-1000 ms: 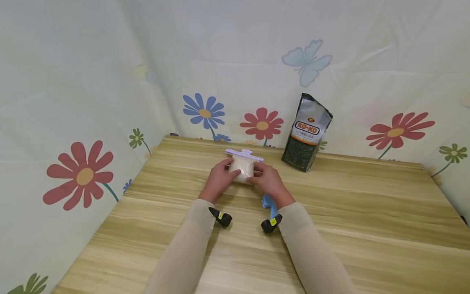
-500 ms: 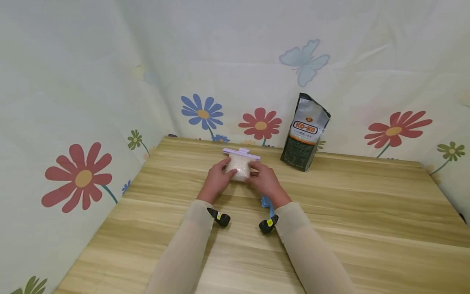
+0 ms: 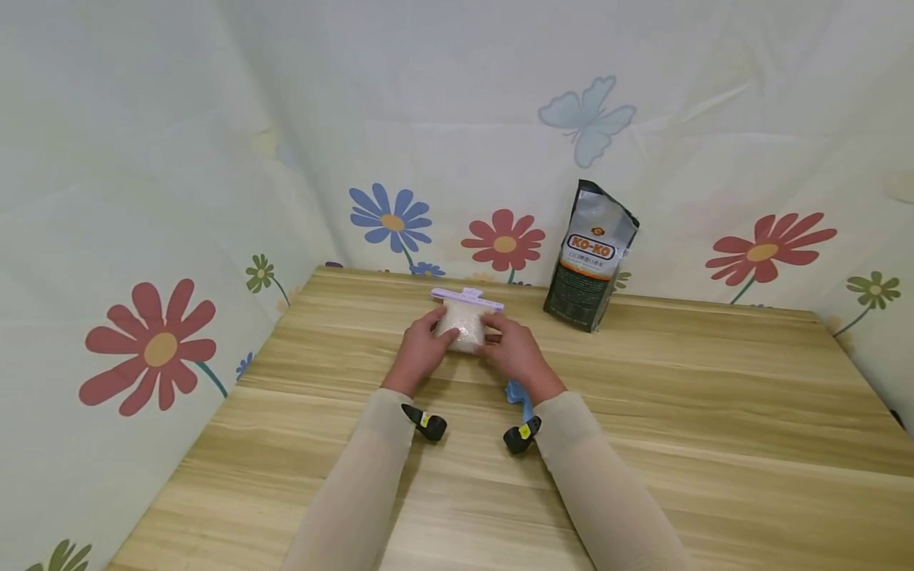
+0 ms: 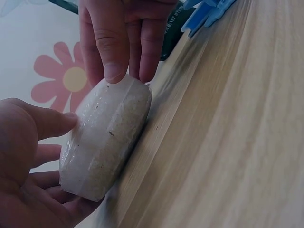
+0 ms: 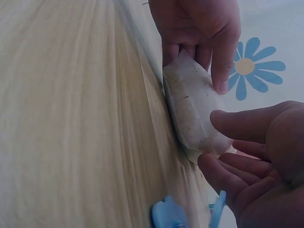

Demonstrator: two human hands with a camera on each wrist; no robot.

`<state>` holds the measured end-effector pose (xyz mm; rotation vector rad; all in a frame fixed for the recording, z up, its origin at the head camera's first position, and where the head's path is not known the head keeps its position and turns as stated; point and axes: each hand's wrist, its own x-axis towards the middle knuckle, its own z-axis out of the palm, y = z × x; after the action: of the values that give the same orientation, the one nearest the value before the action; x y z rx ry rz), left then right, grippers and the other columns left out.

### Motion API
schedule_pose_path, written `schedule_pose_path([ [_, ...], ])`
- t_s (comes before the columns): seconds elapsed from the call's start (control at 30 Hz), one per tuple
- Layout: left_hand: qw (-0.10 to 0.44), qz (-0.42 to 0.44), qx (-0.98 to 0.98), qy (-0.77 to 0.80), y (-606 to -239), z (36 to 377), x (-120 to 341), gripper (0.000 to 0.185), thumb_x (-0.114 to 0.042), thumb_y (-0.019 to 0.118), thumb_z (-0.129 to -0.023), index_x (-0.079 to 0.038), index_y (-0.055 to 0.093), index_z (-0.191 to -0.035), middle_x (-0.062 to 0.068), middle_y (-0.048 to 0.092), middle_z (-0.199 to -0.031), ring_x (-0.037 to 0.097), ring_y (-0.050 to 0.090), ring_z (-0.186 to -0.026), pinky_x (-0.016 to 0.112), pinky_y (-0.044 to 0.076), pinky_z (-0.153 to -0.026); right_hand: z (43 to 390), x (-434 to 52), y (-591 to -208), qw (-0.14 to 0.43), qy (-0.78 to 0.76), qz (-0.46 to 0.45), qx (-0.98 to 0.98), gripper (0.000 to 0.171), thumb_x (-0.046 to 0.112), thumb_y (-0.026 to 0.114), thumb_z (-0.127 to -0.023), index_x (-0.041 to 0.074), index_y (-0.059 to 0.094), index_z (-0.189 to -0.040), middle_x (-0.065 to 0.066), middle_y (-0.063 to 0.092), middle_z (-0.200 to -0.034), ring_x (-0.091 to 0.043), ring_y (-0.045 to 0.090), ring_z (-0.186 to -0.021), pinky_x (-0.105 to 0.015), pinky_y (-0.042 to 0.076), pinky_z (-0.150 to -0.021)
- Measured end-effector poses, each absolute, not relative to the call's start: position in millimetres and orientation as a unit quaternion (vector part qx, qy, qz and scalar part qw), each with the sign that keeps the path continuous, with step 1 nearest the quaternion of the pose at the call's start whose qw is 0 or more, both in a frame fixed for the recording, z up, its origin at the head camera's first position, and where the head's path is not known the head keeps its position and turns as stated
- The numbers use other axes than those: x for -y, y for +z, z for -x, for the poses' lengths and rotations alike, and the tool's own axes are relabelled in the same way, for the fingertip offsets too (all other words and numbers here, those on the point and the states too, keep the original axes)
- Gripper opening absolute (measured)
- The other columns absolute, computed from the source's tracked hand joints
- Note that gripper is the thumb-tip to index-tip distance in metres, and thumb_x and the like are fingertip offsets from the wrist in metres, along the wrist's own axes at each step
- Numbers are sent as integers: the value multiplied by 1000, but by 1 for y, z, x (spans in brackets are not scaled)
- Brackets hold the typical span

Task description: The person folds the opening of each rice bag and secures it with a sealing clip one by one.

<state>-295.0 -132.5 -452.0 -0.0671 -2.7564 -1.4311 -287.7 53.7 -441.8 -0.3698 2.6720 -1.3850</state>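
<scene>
Glossy plastic pouch (image 3: 461, 331); matt wood table (image 3: 678, 412)

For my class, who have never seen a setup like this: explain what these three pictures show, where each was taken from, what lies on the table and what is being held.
No machine works here: a person uses two bare hands. The wide picture comes from a camera on the person's head, looking down at a wooden table. The two close pictures come from the small black cameras strapped at each wrist, so each shows the same scene from the side.

The left hand and the right hand hold a small clear bag of white grains between them as it rests on the table. A purple sealing clip runs along its top. A blue clip lies by the right wrist. A dark KO-KO pouch stands at the back against a flowered cloth.
</scene>
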Motion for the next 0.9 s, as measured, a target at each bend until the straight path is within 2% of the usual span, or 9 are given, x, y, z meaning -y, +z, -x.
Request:
schedule_pose_path([
  [0.43, 16, 15, 883, -469, -450, 294, 130, 58, -32, 61, -95, -9, 43, -145, 15, 45, -148, 29, 40, -140, 44, 33, -114, 287, -56, -437, 52, -431, 122, -892, 60, 21, 72, -87, 11, 49, -142, -8, 50, -146, -26, 60, -122, -40, 51, -97],
  [0.7, 36, 19, 883, -468, -445, 293, 128, 57, -32, 61, -94, -10, 46, -144, 16, 45, -148, 33, 44, -136, 47, 38, -111, 285, -60, -432, 47, -419, 123, -899, 59, 25, 72, -88, 12, 50, -141, -6, 51, -145, -26, 59, -123, -41, 49, -99],
  [0.9, 47, 22, 885, -462, -441, 291, 124, 55, -32, 61, -95, -11, 46, -143, 15, 45, -148, 31, 40, -139, 46, 34, -113, 283, -64, -428, 40, -423, 123, -897, 56, 27, 71, -88, 13, 52, -139, -5, 54, -142, -27, 58, -124, -42, 49, -99],
])
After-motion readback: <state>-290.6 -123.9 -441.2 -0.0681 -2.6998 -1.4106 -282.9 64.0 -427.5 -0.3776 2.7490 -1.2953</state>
